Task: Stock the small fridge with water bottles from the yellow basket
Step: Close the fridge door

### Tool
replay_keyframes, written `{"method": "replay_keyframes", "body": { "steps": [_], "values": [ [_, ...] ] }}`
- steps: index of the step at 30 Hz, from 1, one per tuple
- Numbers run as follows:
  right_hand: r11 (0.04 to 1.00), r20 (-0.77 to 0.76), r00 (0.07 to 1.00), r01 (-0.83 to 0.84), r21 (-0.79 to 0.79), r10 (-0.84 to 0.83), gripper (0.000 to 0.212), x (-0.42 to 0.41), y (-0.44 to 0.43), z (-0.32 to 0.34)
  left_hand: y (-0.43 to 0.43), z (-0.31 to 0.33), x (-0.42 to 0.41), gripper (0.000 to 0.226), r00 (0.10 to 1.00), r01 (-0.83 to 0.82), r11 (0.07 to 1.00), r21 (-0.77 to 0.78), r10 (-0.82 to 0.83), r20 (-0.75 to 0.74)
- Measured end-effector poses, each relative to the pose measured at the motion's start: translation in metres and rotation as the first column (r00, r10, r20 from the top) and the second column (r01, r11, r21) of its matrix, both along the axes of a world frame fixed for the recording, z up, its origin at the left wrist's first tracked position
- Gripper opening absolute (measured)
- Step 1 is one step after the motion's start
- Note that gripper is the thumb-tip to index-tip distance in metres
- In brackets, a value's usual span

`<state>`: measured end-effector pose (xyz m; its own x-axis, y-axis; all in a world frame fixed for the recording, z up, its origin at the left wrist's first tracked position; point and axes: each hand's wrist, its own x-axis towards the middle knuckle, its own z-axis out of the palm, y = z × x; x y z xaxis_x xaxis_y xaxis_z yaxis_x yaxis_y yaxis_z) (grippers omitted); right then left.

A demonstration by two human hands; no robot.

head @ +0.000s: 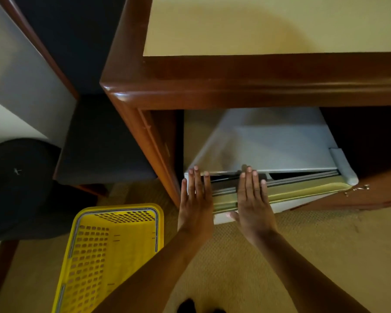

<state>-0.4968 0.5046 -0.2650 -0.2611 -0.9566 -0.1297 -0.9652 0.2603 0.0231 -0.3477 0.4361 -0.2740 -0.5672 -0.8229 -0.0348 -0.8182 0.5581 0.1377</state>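
Observation:
A small white fridge (269, 141) sits in the cabinet's open bay, seen from above. Its door (303, 193) stands slightly ajar, with a narrow dark gap and the grey seal showing along the top edge. My left hand (196, 195) lies flat, fingers spread, against the door's left end. My right hand (253, 199) rests flat on the door near its middle, thumb under the door's face. Neither hand holds anything. The yellow basket (88, 256) stands on the carpet at the lower left; the part of its inside that I can see holds no bottles. No water bottle is in view.
A wooden cabinet (212, 86) with a cream top overhangs the fridge. Its brown door (382, 190) hangs open at the right. A dark chair seat (104, 141) and a black round object (16, 188) sit to the left. Beige carpet (303, 256) covers the floor.

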Motion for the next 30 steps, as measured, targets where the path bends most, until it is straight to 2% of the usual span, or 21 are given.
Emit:
{"method": "replay_keyframes", "body": {
  "steps": [14,21,25,28,30],
  "values": [
    [0.999,0.007,1.0,0.012,-0.04,-0.011,0.119,-0.01,-0.039,-0.009,-0.05,0.007,-0.016,0.131,0.999,0.038,0.998,0.044,-0.039,0.026],
    [0.999,0.003,1.0,-0.002,-0.052,0.002,0.118,-0.011,-0.039,-0.011,-0.051,0.006,-0.015,0.128,0.998,0.042,0.998,0.038,-0.043,0.045],
    [1.0,0.036,0.999,0.007,-0.027,-0.006,0.116,-0.004,-0.034,-0.005,-0.043,0.003,-0.005,0.115,0.996,0.07,0.998,-0.002,-0.069,0.055],
    [0.996,0.124,0.99,-0.055,-0.073,0.064,0.105,0.022,-0.018,0.001,-0.015,0.006,0.024,0.092,0.994,0.096,0.995,-0.027,-0.097,-0.042],
    [0.987,0.197,0.975,-0.072,-0.141,0.099,0.093,0.052,-0.003,0.002,0.009,0.005,0.059,0.077,0.981,0.079,0.996,-0.029,-0.082,-0.174]
  ]
}}
